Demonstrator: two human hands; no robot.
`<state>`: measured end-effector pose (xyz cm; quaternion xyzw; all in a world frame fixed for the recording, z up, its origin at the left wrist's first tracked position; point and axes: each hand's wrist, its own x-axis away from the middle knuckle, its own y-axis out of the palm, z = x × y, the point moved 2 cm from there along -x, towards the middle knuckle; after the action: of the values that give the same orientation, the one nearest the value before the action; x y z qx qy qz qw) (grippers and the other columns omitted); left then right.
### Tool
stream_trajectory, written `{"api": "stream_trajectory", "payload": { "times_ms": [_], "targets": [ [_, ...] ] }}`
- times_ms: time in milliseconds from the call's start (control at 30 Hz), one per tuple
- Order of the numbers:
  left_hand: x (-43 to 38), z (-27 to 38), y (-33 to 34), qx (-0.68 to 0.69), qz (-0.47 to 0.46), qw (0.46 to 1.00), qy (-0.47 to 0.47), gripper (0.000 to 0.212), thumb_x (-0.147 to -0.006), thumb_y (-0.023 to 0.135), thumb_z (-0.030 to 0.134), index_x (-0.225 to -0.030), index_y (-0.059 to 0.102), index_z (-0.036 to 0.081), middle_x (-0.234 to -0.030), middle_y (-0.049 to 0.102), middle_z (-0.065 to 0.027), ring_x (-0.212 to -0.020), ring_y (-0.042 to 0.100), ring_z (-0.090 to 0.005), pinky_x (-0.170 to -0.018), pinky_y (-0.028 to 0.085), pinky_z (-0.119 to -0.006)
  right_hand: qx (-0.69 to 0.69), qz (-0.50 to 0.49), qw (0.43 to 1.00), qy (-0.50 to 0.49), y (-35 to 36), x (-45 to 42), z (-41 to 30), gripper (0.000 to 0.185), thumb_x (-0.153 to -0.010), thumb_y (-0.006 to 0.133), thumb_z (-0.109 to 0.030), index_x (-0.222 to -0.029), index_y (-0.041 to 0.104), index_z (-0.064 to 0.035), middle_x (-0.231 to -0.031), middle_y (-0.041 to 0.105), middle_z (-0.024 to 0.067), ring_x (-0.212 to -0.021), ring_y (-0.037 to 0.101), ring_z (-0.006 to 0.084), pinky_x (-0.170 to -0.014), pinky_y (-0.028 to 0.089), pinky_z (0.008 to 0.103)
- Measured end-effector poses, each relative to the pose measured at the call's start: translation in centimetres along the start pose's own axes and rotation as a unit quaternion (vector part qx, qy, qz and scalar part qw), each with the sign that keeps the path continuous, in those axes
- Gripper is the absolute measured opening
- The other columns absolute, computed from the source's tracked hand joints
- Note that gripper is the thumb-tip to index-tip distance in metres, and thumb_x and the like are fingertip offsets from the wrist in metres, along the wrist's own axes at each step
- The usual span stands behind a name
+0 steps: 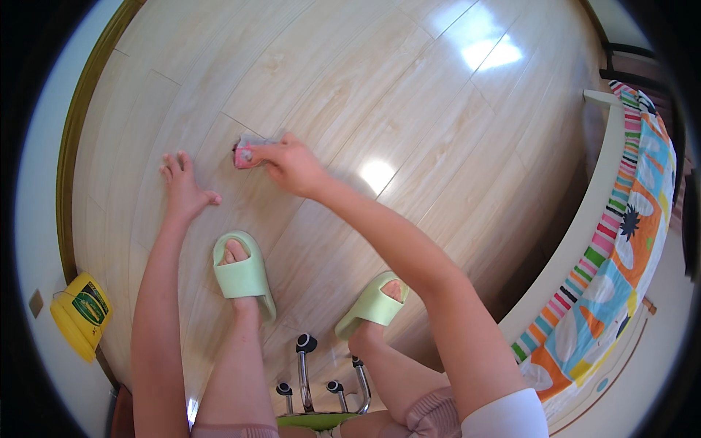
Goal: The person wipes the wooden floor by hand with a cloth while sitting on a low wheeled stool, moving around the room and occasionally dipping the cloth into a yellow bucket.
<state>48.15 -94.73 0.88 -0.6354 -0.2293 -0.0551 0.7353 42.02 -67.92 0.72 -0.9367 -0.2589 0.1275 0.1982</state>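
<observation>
My right hand grips a small folded cloth, grey with a pink patterned part, against or just above the wood-plank floor. The thumb and fingers press on its right side, and the hand covers part of it. To the left, my left hand is spread with its thumb out and holds nothing. Whether it touches the floor I cannot tell. Below the hands are my feet in a left slipper and a right slipper, both pale green.
A yellow bucket stands by the left wall, along a brown baseboard. At the right is a white bed frame with a colourful patterned bedcover. Chrome chair legs and a green seat are under me.
</observation>
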Motion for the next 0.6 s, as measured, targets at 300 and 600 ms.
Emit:
{"api": "stream_trajectory", "payload": {
  "times_ms": [300, 600],
  "targets": [
    [0.4, 0.3, -1.1, -0.007, -0.032, 0.999, -0.041, 0.131, -0.049, 0.095, 0.023, -0.153, 0.02, -0.002, -0.158, 0.013, -0.0354, -0.147, 0.011, -0.055, -0.119, 0.024, -0.056, 0.288, 0.511, 0.788, 0.188, -26.5, 3.7, 13.1, 0.019, -0.081, 0.07, -0.011, -0.099, 0.071, -0.0052, -0.095, 0.072, 0.0098, -0.089, 0.067, 0.0226, -0.081, 0.053, 0.0349],
    [0.9, 0.9, -2.1, 0.008, -0.054, 0.995, -0.077, 0.132, -0.049, 0.097, 0.022, -0.153, 0.019, -0.002, -0.159, 0.01, -0.0346, -0.145, 0.013, -0.058, -0.11, 0.036, -0.064, 0.25, 0.351, 0.862, 0.267, -22.4, -4.8, 14.7, 0.031, -0.081, 0.061, -0.017, -0.11, 0.069, -0.0195, -0.106, 0.071, 0.0039, -0.098, 0.067, 0.0221, -0.087, 0.052, 0.0334]
  ]
}}
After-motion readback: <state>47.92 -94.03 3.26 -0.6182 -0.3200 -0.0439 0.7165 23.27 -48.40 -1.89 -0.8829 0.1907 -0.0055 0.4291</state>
